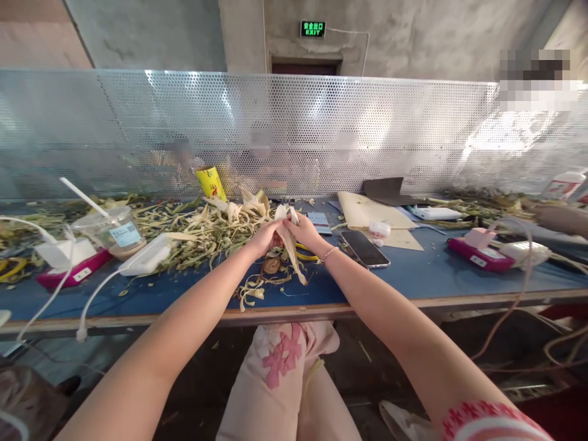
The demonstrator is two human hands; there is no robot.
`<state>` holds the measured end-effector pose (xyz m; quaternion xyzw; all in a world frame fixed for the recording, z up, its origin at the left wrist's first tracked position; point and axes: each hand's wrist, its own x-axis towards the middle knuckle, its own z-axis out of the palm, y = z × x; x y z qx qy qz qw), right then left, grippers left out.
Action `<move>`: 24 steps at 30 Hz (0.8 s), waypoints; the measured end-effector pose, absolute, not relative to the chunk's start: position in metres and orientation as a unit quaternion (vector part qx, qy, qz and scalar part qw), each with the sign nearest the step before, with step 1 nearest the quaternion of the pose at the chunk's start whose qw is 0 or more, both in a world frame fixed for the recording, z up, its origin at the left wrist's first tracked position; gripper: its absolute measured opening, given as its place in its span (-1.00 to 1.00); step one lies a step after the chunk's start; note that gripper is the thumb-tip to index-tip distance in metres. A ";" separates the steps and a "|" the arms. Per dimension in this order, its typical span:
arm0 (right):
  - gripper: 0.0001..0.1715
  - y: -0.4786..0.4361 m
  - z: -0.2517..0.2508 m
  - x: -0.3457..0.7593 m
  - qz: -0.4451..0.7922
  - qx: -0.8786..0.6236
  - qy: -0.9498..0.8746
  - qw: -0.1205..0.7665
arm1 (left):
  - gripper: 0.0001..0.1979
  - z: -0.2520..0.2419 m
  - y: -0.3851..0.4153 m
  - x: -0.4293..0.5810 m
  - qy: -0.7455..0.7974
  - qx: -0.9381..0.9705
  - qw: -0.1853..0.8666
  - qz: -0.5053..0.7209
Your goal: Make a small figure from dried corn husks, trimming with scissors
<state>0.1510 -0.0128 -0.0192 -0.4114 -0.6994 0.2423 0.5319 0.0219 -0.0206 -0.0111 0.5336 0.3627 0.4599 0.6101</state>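
A pale dried corn husk [290,248] is held between my two hands above the table's front part, its long end hanging down toward me. My left hand [267,239] pinches it from the left. From the right, my right hand [305,231] grips it with closed fingers, close against the left. Just below the hands lies a small brown coiled piece [271,265], with curled husk scraps [250,293] around it. Yellow loops [307,252], perhaps scissor handles, show partly under my right wrist. A heap of torn husk strips [206,236] spreads to the left.
A yellow cylinder [211,182] stands behind the heap. Left are a cup with a straw [123,233], a white charger [147,254] and a magenta power strip [76,274]. Rightward lie a phone [365,248], paper sheets [367,214] and another power strip [480,254]. A perforated screen [294,122] runs behind.
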 end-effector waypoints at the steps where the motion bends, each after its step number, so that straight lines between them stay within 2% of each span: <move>1: -0.79 -0.013 -0.019 0.151 0.233 -0.410 -0.702 0.534 | -0.77 -0.012 -0.019 0.022 0.370 0.532 0.602 0.467; 9: -0.80 -0.013 -0.018 0.150 0.230 -0.405 -0.688 0.557 | -0.73 -0.014 -0.017 0.022 0.354 0.527 0.588 0.501; 18: -0.73 -0.018 -0.016 0.147 0.275 -0.417 -0.695 0.518 | -0.79 -0.018 -0.008 0.015 0.401 0.608 0.436 0.529; 24: -0.78 -0.021 -0.016 0.146 0.256 -0.398 -0.711 0.520 | -0.72 -0.018 -0.011 0.017 0.392 0.640 0.415 0.515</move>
